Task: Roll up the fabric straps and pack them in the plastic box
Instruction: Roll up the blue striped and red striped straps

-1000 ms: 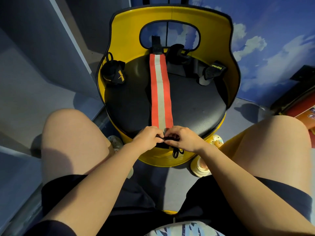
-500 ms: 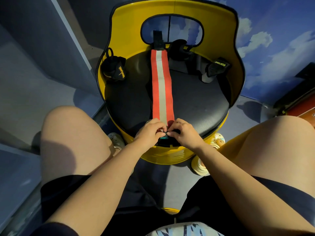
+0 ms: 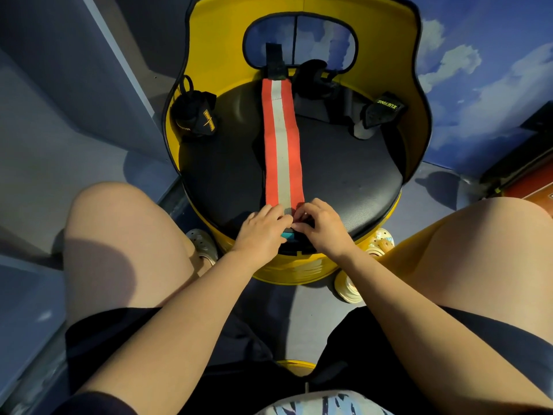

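You were at rolling step: left hand [image 3: 259, 229] and right hand [image 3: 324, 227] fingers pinched near end of red-grey strap [image 3: 281, 151]; next move, I think, needed tight even roll forward

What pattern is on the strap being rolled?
Red-orange strap with a grey centre stripe; head view.

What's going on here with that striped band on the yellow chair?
A seated person is rolling up a red and grey fabric strap laid flat across the black seat of a yellow chair. The left hand and right hand pinch its near end, where the roll is only just begun. A black strap already rolled sits at the seat's left, and another lies at the right. No plastic box is in view.
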